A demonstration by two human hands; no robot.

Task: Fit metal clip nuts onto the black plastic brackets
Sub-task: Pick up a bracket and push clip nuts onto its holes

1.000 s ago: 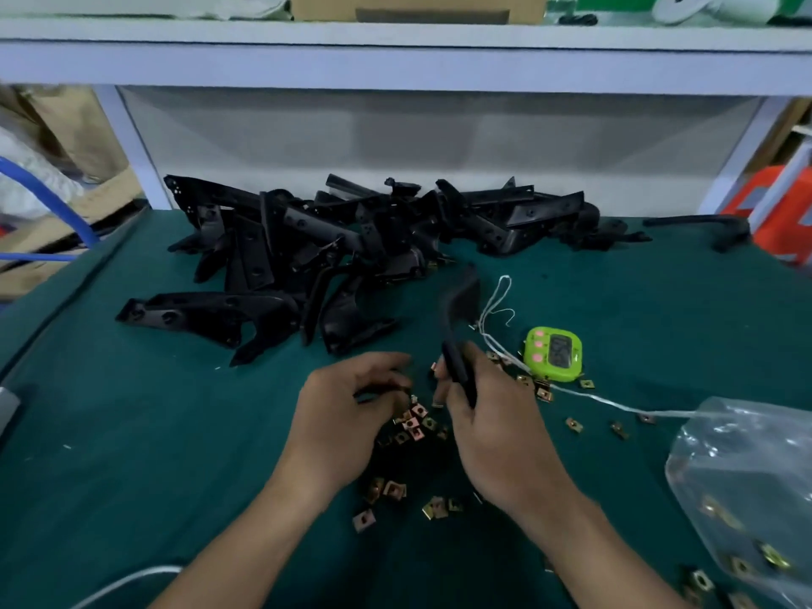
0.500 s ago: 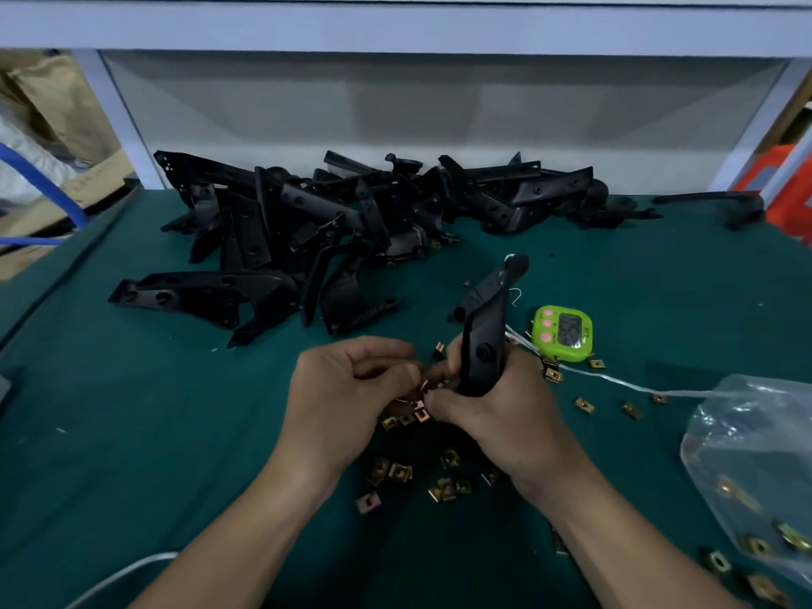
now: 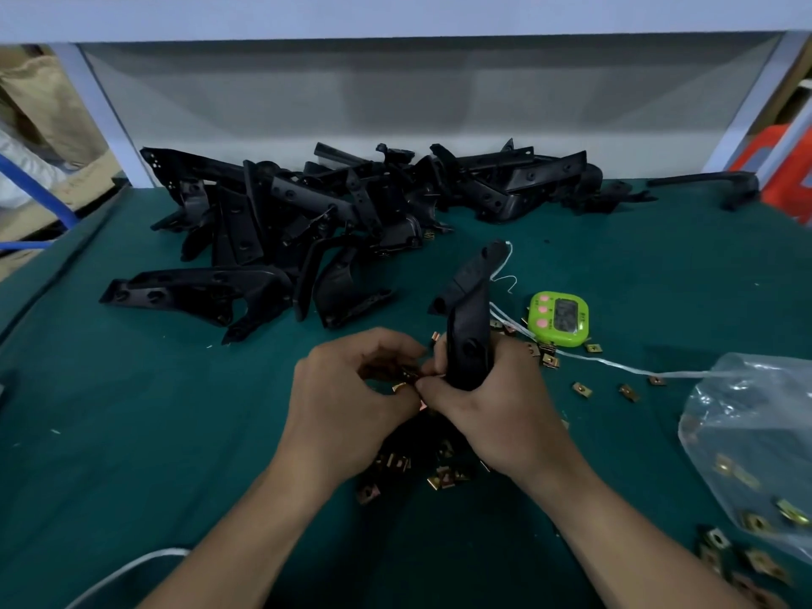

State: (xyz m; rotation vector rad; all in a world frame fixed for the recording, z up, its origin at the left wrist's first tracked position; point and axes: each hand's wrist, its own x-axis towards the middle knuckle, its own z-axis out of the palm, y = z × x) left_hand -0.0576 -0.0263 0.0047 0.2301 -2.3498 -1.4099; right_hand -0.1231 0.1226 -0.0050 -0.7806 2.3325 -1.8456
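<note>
Our right hand [image 3: 496, 415] grips the black plastic bracket [image 3: 468, 327] upright, just left of the green timer [image 3: 558, 318]. Our left hand [image 3: 347, 402] pinches a metal clip nut [image 3: 402, 385] against its low edge, hands touching. We should hold the bracket steady and slide the nut on straight

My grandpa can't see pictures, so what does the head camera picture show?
A person's right hand grips a black plastic bracket while the left hand pinches a metal clip nut beside it, above a green table. More brackets are piled behind, with a green timer to the right.
</note>
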